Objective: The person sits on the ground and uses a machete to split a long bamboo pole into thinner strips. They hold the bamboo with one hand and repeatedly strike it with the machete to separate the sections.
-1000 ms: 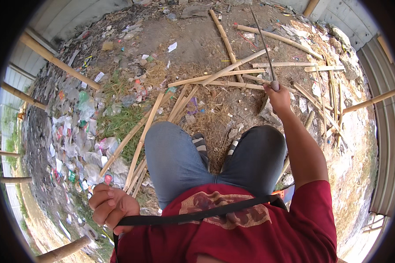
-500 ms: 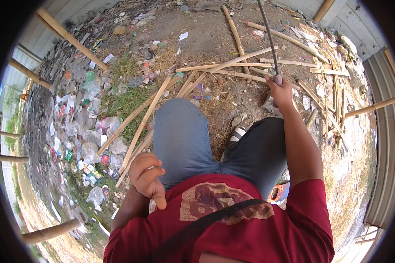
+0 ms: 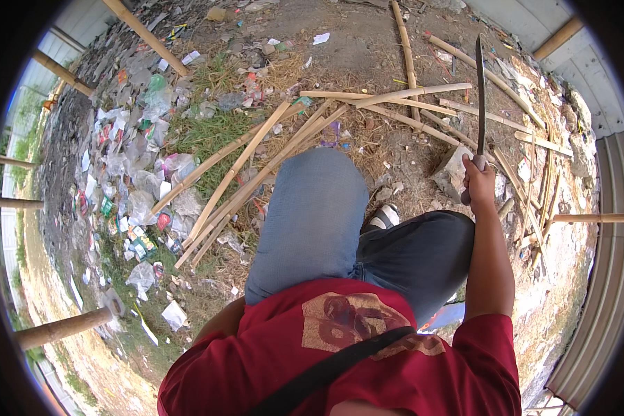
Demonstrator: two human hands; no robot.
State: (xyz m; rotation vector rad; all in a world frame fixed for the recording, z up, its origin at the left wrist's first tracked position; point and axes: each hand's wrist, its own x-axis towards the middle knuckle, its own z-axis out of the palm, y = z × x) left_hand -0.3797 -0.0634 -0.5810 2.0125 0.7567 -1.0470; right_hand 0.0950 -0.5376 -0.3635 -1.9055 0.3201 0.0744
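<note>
My right hand (image 3: 480, 180) grips the handle of a long, thin dark blade (image 3: 480, 90) that points away from me over the ground. My left hand is out of sight; only the upper arm (image 3: 218, 322) shows beside my red shirt. Split bamboo strips (image 3: 246, 170) lie fanned out on the dirt in front of my left knee, with more bamboo poles (image 3: 409, 97) crossing beyond them. I stand with my knees in blue jeans, one shoe (image 3: 383, 218) showing between them.
A wide scatter of plastic litter (image 3: 142, 187) covers the ground at left, beside a grass patch. Upright bamboo posts (image 3: 62, 327) stand at the left edge. Corrugated metal sheeting (image 3: 596, 277) runs along the right, with more bamboo scraps and a stone (image 3: 453, 172) near it.
My left hand, which was raised beside my thigh, has dropped out of sight. My right hand with the blade has shifted slightly nearer and to the right.
</note>
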